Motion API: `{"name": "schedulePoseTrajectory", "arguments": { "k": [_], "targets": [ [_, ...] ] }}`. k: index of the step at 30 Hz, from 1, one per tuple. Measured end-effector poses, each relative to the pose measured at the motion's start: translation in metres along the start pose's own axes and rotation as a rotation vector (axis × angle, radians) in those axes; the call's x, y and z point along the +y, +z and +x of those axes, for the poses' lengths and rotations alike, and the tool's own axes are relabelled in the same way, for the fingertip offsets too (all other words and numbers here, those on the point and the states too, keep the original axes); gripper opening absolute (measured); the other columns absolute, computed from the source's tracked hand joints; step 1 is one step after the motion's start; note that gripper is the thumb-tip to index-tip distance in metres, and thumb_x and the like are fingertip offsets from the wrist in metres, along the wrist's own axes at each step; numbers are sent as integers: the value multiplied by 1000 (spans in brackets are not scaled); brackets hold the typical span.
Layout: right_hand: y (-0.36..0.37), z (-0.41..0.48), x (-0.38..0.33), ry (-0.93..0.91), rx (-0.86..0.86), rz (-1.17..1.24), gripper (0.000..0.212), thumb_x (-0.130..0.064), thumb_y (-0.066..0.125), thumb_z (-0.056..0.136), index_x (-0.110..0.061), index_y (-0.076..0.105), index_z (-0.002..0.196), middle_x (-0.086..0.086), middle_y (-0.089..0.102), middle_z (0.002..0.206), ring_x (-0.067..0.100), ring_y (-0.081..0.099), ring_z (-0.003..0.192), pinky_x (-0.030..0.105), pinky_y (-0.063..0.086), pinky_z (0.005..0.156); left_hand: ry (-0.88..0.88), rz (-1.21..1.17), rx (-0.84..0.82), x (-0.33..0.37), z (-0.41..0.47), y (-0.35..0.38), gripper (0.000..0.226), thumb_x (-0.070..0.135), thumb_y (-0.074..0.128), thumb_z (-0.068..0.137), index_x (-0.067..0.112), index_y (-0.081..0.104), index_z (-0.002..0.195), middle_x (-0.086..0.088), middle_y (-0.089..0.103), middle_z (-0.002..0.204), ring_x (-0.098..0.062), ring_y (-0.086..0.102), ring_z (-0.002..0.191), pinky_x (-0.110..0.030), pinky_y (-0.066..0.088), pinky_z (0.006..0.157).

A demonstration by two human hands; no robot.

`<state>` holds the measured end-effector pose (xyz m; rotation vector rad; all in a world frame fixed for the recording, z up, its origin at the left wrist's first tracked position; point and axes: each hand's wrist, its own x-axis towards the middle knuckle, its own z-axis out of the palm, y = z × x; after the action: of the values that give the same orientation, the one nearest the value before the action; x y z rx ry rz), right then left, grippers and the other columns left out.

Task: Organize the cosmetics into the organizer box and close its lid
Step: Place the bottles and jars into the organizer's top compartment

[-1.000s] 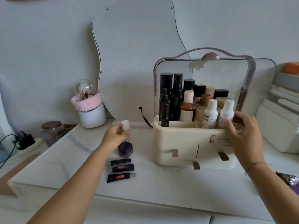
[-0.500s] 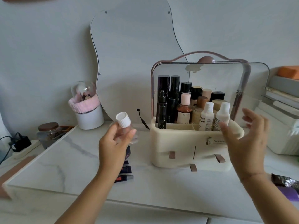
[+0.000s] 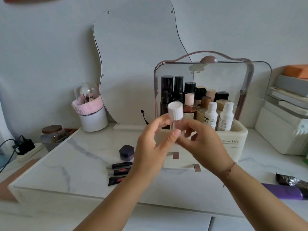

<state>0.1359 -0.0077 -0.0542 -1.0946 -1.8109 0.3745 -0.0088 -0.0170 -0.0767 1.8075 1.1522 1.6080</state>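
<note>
Here, left hand (image 3: 150,147) and right hand (image 3: 205,144) are together pinching a small clear bottle (image 3: 177,125), ribbed white cap (image 3: 175,110) upward, just before the cream organizer box (image 3: 236,133) with its transparent lid (image 3: 216,77) raised.

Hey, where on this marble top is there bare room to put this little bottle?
Widest bare patch: the marble top left of the purple pot and three tubes, in front of the white cup. A narrower strip runs right of the organizer box, before the purple packet. The box's visible slots look packed.
</note>
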Motion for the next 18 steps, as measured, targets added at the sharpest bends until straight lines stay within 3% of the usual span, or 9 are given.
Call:
{"name": "schedulePoseTrajectory", "arguments": {
  "k": [3,6,11,18],
  "targets": [
    [-2,23,11,67,79,-15,19,-31,66,84,-23,56,98,-7,65,84,7,59,76,20,47,65,56,149,75,-24,1,0,41,40,54,90,24,52,128,16,52,127,11,43,120,-4,30,97],
    [0,46,21,153,-5,-117,23,-30,66,85,-18,55,101,-1,65,90,16,62,83,28,51,71,-17,195,67,-50,4,0,41,31,51,93,25,45,133,14,47,134,23,34,117,1,24,96],
    [8,65,30,219,-157,-304,24,-32,69,81,-14,57,92,-3,60,83,17,56,78,21,39,58,31,209,-12,-67,7,-4,45,28,48,95,23,41,139,12,42,143,9,33,131,-7,23,106],
    [9,62,30,226,-174,-335,19,-30,65,84,-14,57,91,-1,61,84,18,57,78,27,40,64,59,229,-42,-69,3,-12,47,30,51,94,27,40,139,17,42,140,8,35,129,-7,26,104]
  ]
}}
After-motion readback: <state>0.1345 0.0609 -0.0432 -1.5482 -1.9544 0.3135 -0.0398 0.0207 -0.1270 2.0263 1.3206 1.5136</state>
